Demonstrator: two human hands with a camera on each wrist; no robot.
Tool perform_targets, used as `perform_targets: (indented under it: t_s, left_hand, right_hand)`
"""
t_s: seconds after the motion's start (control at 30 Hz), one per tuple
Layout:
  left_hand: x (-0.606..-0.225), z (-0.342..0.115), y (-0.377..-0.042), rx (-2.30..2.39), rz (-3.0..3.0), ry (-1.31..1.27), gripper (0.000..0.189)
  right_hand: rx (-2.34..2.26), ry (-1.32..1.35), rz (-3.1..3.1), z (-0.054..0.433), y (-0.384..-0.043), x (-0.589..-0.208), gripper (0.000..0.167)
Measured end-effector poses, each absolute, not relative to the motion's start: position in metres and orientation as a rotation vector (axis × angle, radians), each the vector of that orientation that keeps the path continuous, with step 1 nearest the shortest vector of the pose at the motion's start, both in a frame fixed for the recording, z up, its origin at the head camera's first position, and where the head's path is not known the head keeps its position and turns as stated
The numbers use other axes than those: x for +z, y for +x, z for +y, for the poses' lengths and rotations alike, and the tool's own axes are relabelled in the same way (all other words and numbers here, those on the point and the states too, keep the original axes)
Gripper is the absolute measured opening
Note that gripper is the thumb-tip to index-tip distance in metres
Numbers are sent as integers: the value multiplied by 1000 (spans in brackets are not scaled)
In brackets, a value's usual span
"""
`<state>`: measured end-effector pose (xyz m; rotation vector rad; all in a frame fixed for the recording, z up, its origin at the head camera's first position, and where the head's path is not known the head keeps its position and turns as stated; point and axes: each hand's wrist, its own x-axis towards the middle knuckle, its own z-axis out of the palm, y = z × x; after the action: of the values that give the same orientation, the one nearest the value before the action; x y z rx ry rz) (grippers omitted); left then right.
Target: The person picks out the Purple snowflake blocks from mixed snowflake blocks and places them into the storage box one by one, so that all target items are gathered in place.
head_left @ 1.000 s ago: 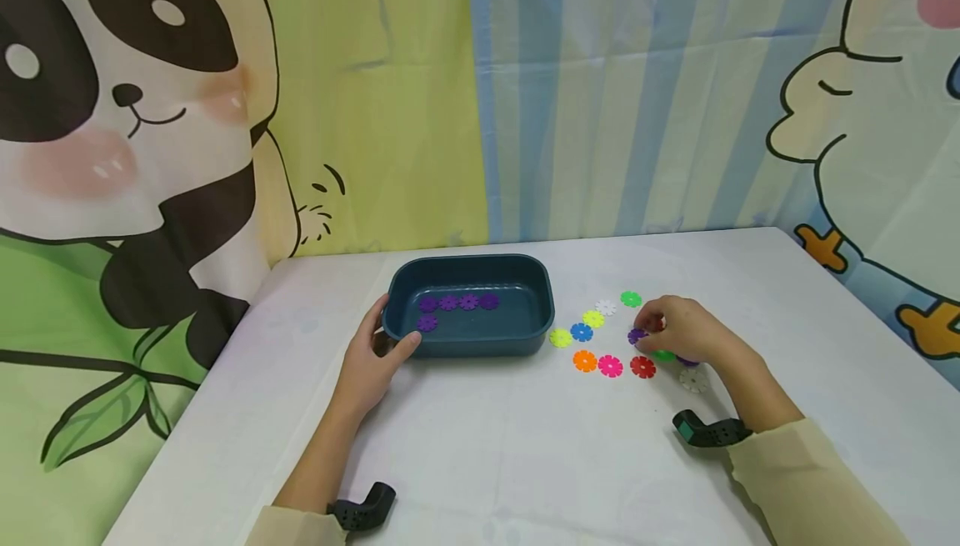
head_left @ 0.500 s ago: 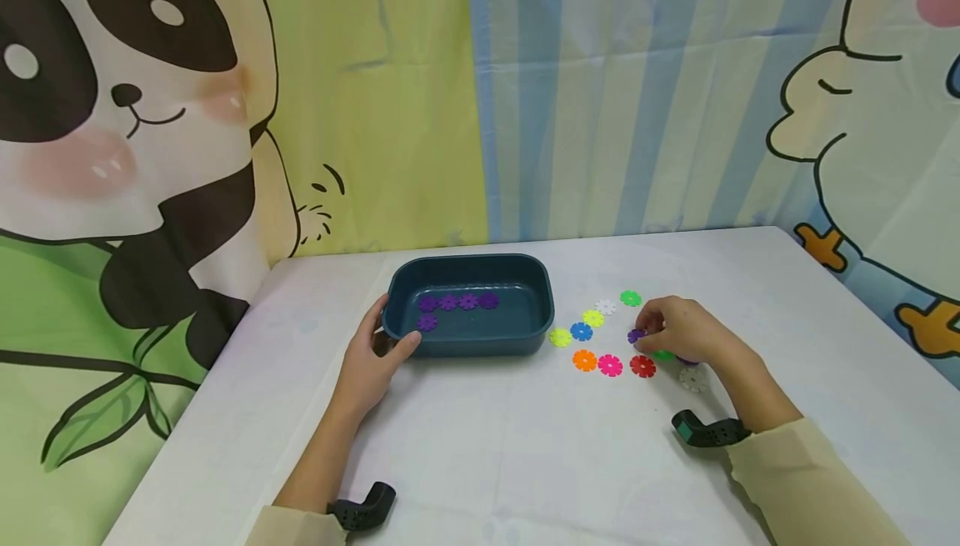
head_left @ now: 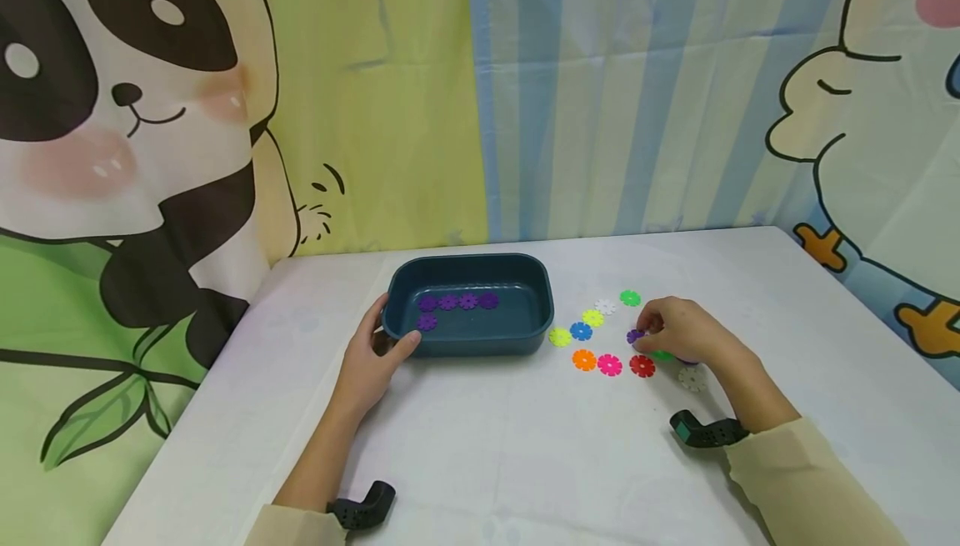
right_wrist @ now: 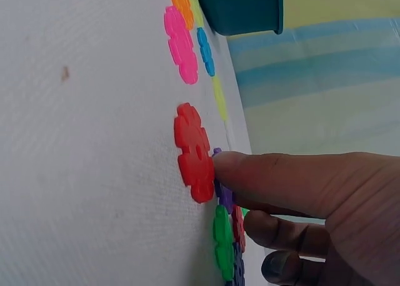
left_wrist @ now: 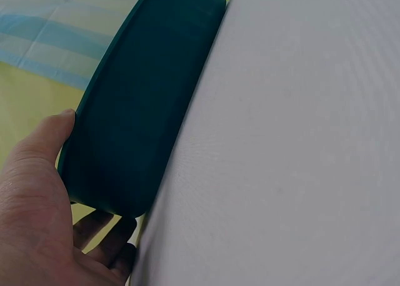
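My left hand (head_left: pixel 371 367) holds the left end of a dark teal plastic tub (head_left: pixel 480 347), thumb on its front corner and fingers round the end wall. In the left wrist view the tub (left_wrist: pixel 137 105) shows from outside. Several purple snowflake discs (head_left: pixel 468 303) lie inside it. My right hand (head_left: pixel 686 331), to the right of the tub, pinches a purple snowflake disc (head_left: pixel 635 336) low over the table. In the right wrist view that disc (right_wrist: pixel 225 198) is mostly hidden behind the thumb. A red disc (head_left: pixel 642 366) lies just in front, with a green disc (right_wrist: pixel 222 242) beside it.
Between tub and right hand lie loose discs: yellow (head_left: pixel 559 337), blue (head_left: pixel 581 331), orange (head_left: pixel 584 360), pink (head_left: pixel 609 365) and green (head_left: pixel 630 298). A whitish disc (head_left: pixel 692 378) is near the right wrist. The white table (head_left: pixel 480 454) ends at a printed curtain (head_left: pixel 600 96).
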<state>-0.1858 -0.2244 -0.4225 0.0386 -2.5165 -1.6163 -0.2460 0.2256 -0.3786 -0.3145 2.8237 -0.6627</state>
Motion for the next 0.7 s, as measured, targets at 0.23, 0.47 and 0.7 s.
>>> perform_targets:
  t_s: [0.23, 0.47, 0.7]
  left_hand:
    - [-424, -226, -187, -1607, -2520, 51, 89]
    - [-424, -225, -186, -1610, -2518, 63, 87]
    - [-421, -224, -185, -1647, -2512, 46, 87]
  right_hand:
    - [-689, -324, 2805, 222, -246, -377, 33]
    - [-665, -350, 2802, 220, -244, -377, 33]
    - [-762, -409, 2804, 220, -245, -378, 32]
